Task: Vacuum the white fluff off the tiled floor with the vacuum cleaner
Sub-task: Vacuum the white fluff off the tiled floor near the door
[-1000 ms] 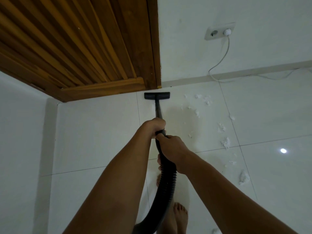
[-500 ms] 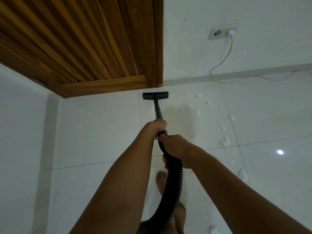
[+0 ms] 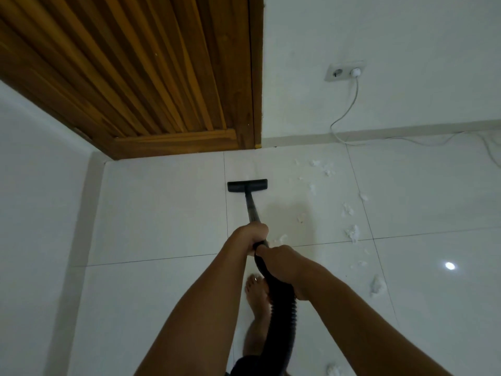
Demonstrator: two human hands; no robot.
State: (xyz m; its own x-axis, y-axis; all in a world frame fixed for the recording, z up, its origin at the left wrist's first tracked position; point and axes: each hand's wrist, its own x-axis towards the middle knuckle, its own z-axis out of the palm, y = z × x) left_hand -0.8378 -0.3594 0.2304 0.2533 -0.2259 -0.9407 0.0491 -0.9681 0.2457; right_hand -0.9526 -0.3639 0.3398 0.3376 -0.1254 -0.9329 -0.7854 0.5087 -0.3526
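Observation:
The black vacuum floor head (image 3: 247, 185) lies flat on the white tiled floor (image 3: 162, 213), a short way out from the wooden door. Its thin black wand (image 3: 252, 208) runs back to my left hand (image 3: 250, 234), which grips it. My right hand (image 3: 279, 260) grips the ribbed black hose (image 3: 282, 308) just behind. White fluff (image 3: 352, 233) is scattered in several tufts to the right of the head, from near the skirting (image 3: 322, 166) down to the lower right (image 3: 378, 284).
A slatted wooden door (image 3: 162, 77) fills the upper left. A white wall socket (image 3: 344, 70) holds a plug, and its white cable (image 3: 344, 115) trails along the floor by the skirting. My bare foot (image 3: 257, 297) stands beside the hose. A white wall borders the left.
The floor head has been pulled back from the door's foot toward me, and the view has shifted as I stepped back. Both hands keep their grip.

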